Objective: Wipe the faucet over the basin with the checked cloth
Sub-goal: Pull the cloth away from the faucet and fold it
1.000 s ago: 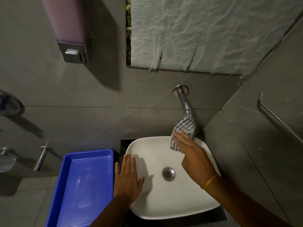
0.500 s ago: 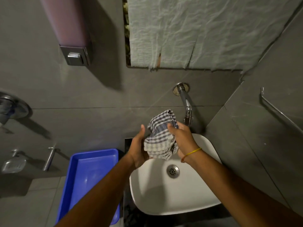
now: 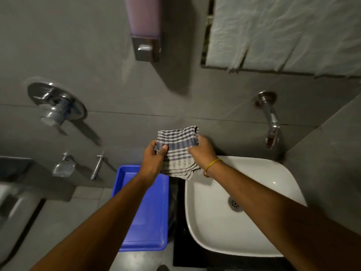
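The checked cloth (image 3: 178,151), grey and white, hangs folded between both hands above the gap between tray and basin. My left hand (image 3: 153,160) pinches its left edge with the thumb on top. Gripping its right side is my right hand (image 3: 202,153), which wears a yellow band at the wrist. The chrome faucet (image 3: 270,120) sticks out of the grey wall to the right, uncovered, about a hand's width from the cloth. Below it sits the white basin (image 3: 259,243) with its drain (image 3: 235,204).
A blue tray (image 3: 154,231) stands left of the basin. On the wall are a soap dispenser (image 3: 146,36), a round chrome valve (image 3: 55,108), a soap dish (image 3: 63,168), a small lever (image 3: 97,166) and a white cloth (image 3: 283,30) at the top right.
The cloth has come off the faucet. My left hand left the basin rim and took hold of it, and both hands carried it leftward while the view swung left.
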